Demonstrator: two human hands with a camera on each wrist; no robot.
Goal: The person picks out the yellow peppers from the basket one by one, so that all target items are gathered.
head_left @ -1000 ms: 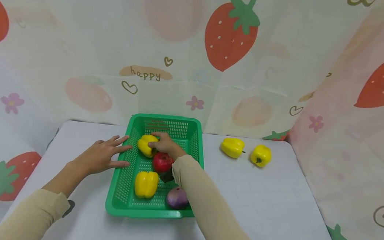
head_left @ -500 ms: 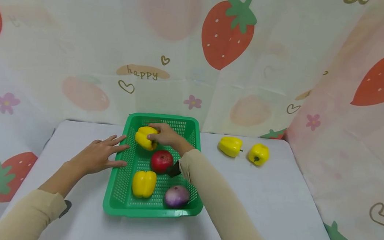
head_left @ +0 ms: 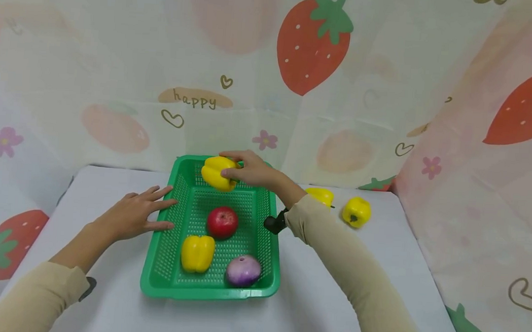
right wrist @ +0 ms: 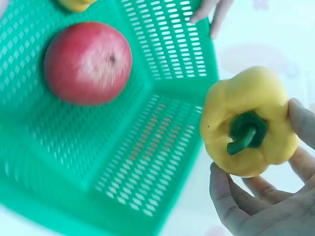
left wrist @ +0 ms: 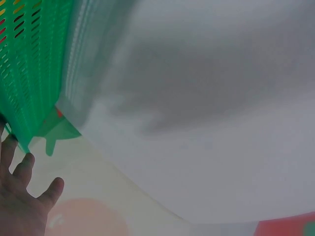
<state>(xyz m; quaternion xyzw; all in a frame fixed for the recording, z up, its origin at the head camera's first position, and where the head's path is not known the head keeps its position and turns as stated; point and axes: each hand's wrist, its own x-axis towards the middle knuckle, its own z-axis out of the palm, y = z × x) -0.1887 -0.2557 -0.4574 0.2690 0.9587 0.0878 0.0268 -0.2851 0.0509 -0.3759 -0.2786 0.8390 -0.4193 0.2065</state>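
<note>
Head view: The right hand [head_left: 253,171] gripped a yellow pepper [head_left: 217,173] at its stem end, thumb on the near side and fingers on the far side. The pepper appeared raised over the far end of the green basket [head_left: 212,295]. The left hand [head_left: 137,213] was spread, fingers nearly straight, tips at the basket's left rim; pressure could not be judged. In the basket were a red round fruit [head_left: 222,223], a second pepper [head_left: 197,254] and a purple vegetable [head_left: 243,271]. Two more yellow peppers [head_left: 356,212] lay on the white table [head_left: 410,276], beyond the basket's right side, one partly behind the right sleeve.

Left wrist view: Spread fingers at the basket edge, none curled round it. Held pepper not distinguishable here.

Right wrist view: Digits on opposing sides of the held pepper, its green stem [right wrist: 243,140] facing the camera. Skin glossy, lobed, no visible dents. Judged light for its bulk and fairly stiff; if real, the wall would be hollow and could crack under a hard squeeze. Surface probably slick, so digits seated in the grooves between lobes should hold best. Best hold judged to be across the wide shoulders; the stem looked short and a poor handle.
</note>
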